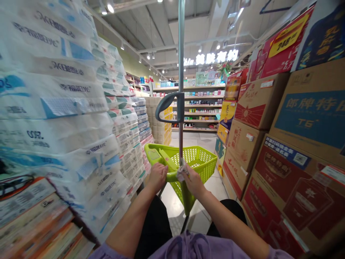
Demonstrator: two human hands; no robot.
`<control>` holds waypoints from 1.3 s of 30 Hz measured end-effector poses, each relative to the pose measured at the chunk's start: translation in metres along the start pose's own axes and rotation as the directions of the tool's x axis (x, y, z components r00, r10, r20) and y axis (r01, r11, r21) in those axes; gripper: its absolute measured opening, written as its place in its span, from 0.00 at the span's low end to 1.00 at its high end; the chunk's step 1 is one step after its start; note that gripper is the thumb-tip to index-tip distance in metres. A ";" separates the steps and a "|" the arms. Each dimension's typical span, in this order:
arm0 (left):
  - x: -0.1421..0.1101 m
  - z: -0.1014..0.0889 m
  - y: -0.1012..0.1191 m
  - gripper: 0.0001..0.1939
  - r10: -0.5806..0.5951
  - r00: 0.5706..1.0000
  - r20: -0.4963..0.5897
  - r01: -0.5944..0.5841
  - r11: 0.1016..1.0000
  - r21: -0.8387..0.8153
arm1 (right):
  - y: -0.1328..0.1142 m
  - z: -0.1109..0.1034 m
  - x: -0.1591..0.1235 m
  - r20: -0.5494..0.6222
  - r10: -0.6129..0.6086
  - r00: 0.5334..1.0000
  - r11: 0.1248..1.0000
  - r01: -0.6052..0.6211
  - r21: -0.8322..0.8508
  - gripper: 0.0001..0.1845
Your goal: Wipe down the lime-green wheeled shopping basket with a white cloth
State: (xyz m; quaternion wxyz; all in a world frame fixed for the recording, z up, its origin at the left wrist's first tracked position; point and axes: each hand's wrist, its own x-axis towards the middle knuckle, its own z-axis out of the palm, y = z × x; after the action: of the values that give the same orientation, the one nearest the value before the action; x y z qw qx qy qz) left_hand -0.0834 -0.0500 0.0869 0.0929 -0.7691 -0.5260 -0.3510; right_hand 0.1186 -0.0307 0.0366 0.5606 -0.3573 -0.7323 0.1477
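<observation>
A lime-green shopping trolley (207, 158) with a perforated basket stands right in front of me. My left hand (158, 175) is closed round the near edge of its green handle. In my right hand (194, 182) is a crumpled whitish cloth (182, 172), pressed against the lower part of an upright metal pole (181, 140). The pole rises from the trolley past the top of the view, and a grey loop-shaped grip (169, 107) is fixed partway up it. My right fingertips are partly hidden behind the cloth.
Tall stacks of wrapped tissue packs (86, 122) line the left side. Cardboard cartons (250, 100) are piled close on the right. Ahead, a tiled aisle floor (198, 136) leads to stocked shelves (199, 104). Flat orange-and-white boxes (35, 216) lie at lower left.
</observation>
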 end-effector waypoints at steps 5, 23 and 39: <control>0.003 -0.006 0.006 0.26 -0.038 0.996 0.082 0.023 0.984 0.178 | -0.001 0.015 0.003 0.095 0.068 0.993 0.997 -0.070 0.013 0.18; -0.003 0.000 0.013 0.19 -0.030 1.000 0.000 0.028 0.934 0.356 | 0.014 0.018 0.007 0.222 0.048 0.974 0.966 0.011 -0.258 0.26; 0.001 -0.013 -0.010 0.19 -0.076 0.993 0.088 0.034 0.911 0.411 | 0.020 0.020 0.016 0.309 0.128 0.942 0.949 -0.026 -0.313 0.14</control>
State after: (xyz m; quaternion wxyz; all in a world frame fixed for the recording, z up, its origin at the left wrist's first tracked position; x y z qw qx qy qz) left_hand -0.0976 -0.0518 0.0946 0.2144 -0.7346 -0.6132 -0.1960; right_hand 0.1050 -0.0022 0.0288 0.3638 -0.4387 -0.8140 0.1123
